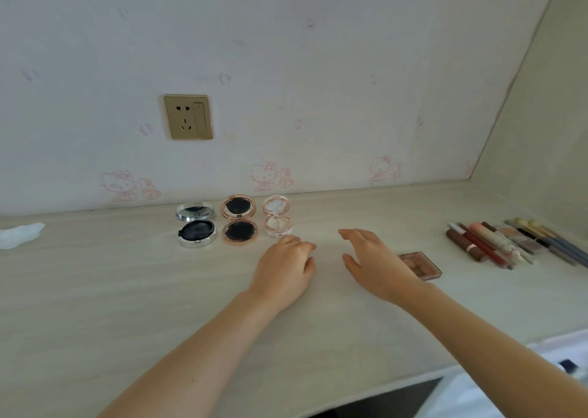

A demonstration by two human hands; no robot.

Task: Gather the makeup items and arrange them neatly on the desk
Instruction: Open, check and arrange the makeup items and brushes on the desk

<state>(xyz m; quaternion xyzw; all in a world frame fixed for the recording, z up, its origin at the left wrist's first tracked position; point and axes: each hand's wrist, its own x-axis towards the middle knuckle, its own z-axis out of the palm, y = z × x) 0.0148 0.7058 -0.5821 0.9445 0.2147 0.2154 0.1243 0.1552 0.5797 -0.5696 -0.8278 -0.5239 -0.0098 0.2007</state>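
Makeup palette (420,265): flat on the desk (127,290), partly behind the right wrist.
Right hand (375,265): over the desk, fingers straight and spread, holding nothing.
Left hand (284,269): fingers loosely bent, empty, just before the clear compact (276,216).
Lipsticks and pencils (509,242): side by side, far right.
Compacts: silver compact (196,225), rose-gold compact (239,220) and the clear one, lids open, in a row near the wall.

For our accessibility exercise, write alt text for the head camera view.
Two bare hands, left hand and right hand, hover open above a pale wood-grain desk. Behind them sit three open round compacts; a brown square eyeshadow palette and a row of lipsticks and pencils lie right.
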